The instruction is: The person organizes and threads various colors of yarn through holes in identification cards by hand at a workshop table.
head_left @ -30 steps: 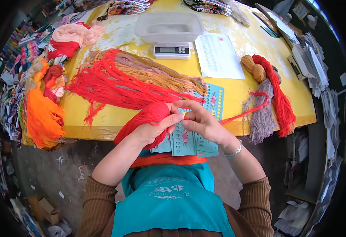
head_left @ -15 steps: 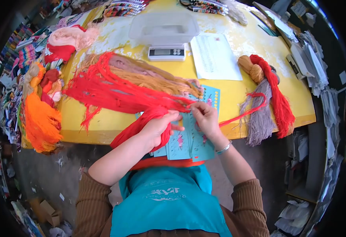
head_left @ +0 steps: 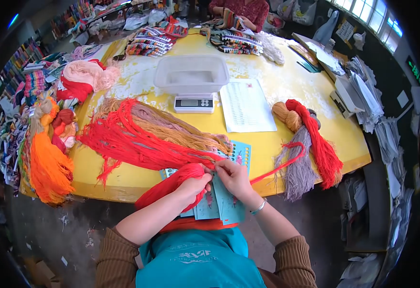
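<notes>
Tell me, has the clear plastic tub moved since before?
No. The clear plastic tub still sits on the small white scale, beside the white printed sheet. Only the camera's view shifted.

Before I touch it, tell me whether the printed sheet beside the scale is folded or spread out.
Spread out: the printed sheet lies flat on the table, all four corners showing, its print face up.

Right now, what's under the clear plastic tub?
A white digital scale is under the tub; its front display and buttons show. The tub hides the rest of its top.
</notes>
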Demonstrator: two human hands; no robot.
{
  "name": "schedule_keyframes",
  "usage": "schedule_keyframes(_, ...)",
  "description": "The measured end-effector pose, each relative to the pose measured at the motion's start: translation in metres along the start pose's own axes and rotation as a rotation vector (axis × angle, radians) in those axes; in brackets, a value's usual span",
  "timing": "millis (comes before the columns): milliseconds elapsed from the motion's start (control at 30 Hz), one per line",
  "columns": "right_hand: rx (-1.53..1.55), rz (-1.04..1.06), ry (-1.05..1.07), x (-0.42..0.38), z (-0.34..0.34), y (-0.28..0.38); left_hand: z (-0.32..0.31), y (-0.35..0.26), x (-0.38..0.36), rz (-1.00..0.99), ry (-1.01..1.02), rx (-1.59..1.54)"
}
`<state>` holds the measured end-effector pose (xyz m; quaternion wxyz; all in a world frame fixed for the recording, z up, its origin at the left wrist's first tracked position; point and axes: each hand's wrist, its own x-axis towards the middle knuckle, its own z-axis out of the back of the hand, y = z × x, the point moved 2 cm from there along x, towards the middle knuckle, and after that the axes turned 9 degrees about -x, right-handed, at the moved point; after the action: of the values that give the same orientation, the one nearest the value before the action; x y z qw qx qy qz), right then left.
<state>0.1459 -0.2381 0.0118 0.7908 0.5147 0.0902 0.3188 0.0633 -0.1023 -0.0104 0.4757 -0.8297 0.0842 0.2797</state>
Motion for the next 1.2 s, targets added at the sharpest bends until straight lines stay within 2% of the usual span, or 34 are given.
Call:
schedule_keyframes(67, -0.298, 0.097, -0.069, -0.002, -0.001, 0.011, 0.003, -0.003, -0.006, 0.049, -0.007, 0.01)
schedule_keyframes(100, -0.307, 0.098, -0.094, -0.003, -0.001, 0.012, 0.007, 0.0, -0.004, 0.052, 0.005, 0.023)
schedule_keyframes(267, -0.196, -0.027, -0.097, -0.003, -0.004, -0.002, 0.019, -0.005, -0.012, 0.027, -0.031, 0.152)
schedule_keyframes(367, -0.017, -0.137, -0.022, 0.002, -0.006, -0.015, 0.028, 0.003, -0.007, 0.063, -0.04, 0.122)
schedule_keyframes(400, 0.082, -0.242, 0.055, 0.004, -0.001, -0.005, 0.027, 0.001, -0.01, 0.046, -0.03, 0.122)
schedule_keyframes(500, 0.234, -0.255, 0.145, 0.004, -0.006, 0.006, 0.024, -0.004, -0.013, 0.044, 0.035, 0.115)
schedule_keyframes(533, 0.225, -0.283, 0.199, 0.002, -0.004, 0.019, 0.023, -0.005, -0.014, 0.047, 0.014, 0.118)
schedule_keyframes(667, 0.152, -0.207, 0.149, 0.002, -0.02, -0.012, 0.021, -0.009, -0.02, 0.034, 0.002, 0.125)
schedule_keyframes(767, 0.173, -0.317, 0.119, 0.005, -0.019, -0.015, 0.022, -0.009, -0.019, -0.027, 0.022, 0.128)
schedule_keyframes(833, 0.107, -0.227, 0.13, 0.005, -0.018, -0.008, 0.02, -0.012, -0.021, -0.015, 0.024, 0.116)
schedule_keyframes(900, 0.109, -0.228, 0.139, 0.005, -0.017, -0.007, 0.021, -0.016, -0.019, -0.007, 0.023, 0.103)
schedule_keyframes(967, 0.112, -0.231, 0.15, 0.005, -0.017, -0.007, 0.025, -0.017, -0.012, 0.036, 0.113, 0.051)
schedule_keyframes(1200, 0.05, -0.199, 0.143, 0.003, -0.018, -0.009, 0.026, -0.014, -0.006, 0.052, 0.098, 0.145)
